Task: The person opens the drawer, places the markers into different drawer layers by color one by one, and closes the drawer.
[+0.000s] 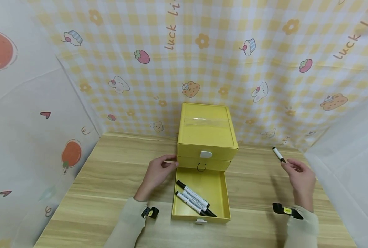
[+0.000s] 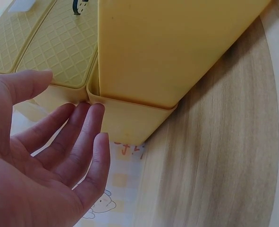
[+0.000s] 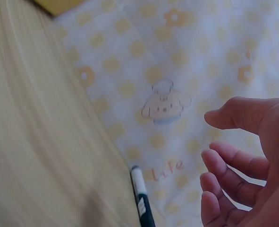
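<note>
A yellow drawer box stands against the cloth backdrop, its lowest drawer pulled out toward me. Three white whiteboard markers with black ends lie together in that drawer. At the box's left side is my left hand; its fingertips meet the yellow wall near a seam in the left wrist view, the fingers loosely bent around nothing. My right hand hovers over the right of the table beside another black-and-white marker. Its thumb and fingers are apart, and the marker lies outside them on the table.
The wooden table runs under everything. A yellow checked cloth hangs behind the box, and white sheets close off both sides. Clear tape crosses the box top. A white tab handle sticks out from the drawer front.
</note>
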`<state>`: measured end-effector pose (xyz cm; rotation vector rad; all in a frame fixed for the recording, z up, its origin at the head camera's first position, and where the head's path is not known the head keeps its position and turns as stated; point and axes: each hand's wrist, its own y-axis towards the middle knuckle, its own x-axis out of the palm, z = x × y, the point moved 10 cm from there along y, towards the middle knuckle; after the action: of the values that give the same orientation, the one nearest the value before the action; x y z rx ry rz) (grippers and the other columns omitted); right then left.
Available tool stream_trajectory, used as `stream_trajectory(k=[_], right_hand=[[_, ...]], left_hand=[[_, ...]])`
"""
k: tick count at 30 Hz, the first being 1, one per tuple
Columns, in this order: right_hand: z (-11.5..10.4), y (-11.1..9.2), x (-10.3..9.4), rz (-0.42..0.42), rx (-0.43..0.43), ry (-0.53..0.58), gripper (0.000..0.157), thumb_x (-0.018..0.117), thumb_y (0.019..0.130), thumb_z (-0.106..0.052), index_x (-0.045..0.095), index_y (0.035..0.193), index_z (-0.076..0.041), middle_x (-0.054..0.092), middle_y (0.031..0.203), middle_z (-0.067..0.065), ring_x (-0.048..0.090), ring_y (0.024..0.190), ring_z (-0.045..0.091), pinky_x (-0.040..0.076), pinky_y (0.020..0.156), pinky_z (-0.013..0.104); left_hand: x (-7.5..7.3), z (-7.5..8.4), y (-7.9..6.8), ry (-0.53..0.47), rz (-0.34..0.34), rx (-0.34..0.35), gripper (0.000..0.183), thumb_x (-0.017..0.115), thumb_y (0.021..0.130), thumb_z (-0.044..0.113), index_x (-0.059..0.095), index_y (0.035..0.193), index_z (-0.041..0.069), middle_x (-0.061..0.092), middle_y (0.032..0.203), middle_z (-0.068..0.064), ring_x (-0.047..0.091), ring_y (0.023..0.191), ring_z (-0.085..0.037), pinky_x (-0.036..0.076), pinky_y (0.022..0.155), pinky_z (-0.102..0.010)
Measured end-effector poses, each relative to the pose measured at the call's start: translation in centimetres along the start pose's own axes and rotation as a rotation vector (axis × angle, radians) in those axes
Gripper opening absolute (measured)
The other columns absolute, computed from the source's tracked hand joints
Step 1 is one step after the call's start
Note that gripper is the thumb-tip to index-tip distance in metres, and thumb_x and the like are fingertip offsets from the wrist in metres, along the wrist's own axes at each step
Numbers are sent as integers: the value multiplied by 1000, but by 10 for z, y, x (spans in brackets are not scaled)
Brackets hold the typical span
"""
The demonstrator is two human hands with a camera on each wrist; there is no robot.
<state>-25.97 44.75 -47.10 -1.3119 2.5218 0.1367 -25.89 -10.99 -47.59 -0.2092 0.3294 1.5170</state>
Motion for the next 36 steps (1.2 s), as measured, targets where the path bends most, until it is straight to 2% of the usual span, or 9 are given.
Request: stream_trajectory(k=[6, 12, 16, 19, 22, 29, 36], right_hand=[[18, 9, -14, 53, 39, 5, 29, 91, 90, -10, 79, 88, -37, 69, 75, -26, 62, 71, -5, 45, 57, 13], [38, 19, -24, 64, 83, -59, 27, 88, 92, -18, 72, 91, -39, 64, 74, -31, 59, 69, -7, 47, 59, 12], [44, 24, -27, 58, 77, -163, 17, 86, 95, -27, 76, 108, -28, 60, 75, -34, 55, 72, -7, 46, 62, 13], [48, 27, -27, 46, 73, -222, 40, 83, 98, -31, 75, 131, -9, 55, 74, -37, 52, 74, -9, 45, 65, 13], [52, 29, -26, 34, 76, -248, 59, 81, 100, -32, 66, 146, 2, 51, 72, -39, 50, 74, -12, 44, 66, 12], [65, 35, -24, 32, 93, -271, 63, 80, 100, -30, 63, 149, 5, 47, 70, -40, 48, 69, -13, 44, 63, 12], [65, 40, -23, 35, 34, -366, 54, 77, 102, -27, 67, 142, 7, 51, 76, -35, 45, 69, -12, 42, 63, 14]], left_hand=[[0, 0, -1, 0, 3, -4, 37, 79, 103, 20, 76, 137, 6, 79, 128, -9, 80, 106, -24, 64, 87, -41], [0, 1, -1, -3, 3, 16, 38, 78, 104, 21, 76, 137, 4, 78, 130, -12, 80, 107, -27, 65, 87, -43], [0, 0, 0, -7, 5, 15, 38, 79, 104, 22, 76, 137, 4, 78, 130, -12, 79, 107, -27, 65, 87, -44], [0, 0, -1, -4, 4, 14, 38, 79, 104, 21, 76, 137, 4, 78, 130, -12, 79, 107, -27, 65, 87, -43], [0, 1, -1, 2, 2, 8, 38, 79, 103, 21, 75, 138, 5, 78, 131, -11, 79, 107, -25, 65, 88, -43], [0, 2, -1, 3, -2, 11, 39, 78, 104, 21, 75, 139, 5, 77, 133, -11, 79, 108, -25, 65, 90, -45], [0, 0, -2, 6, -1, 16, 38, 78, 104, 21, 75, 138, 4, 77, 132, -12, 79, 108, -26, 65, 88, -43]])
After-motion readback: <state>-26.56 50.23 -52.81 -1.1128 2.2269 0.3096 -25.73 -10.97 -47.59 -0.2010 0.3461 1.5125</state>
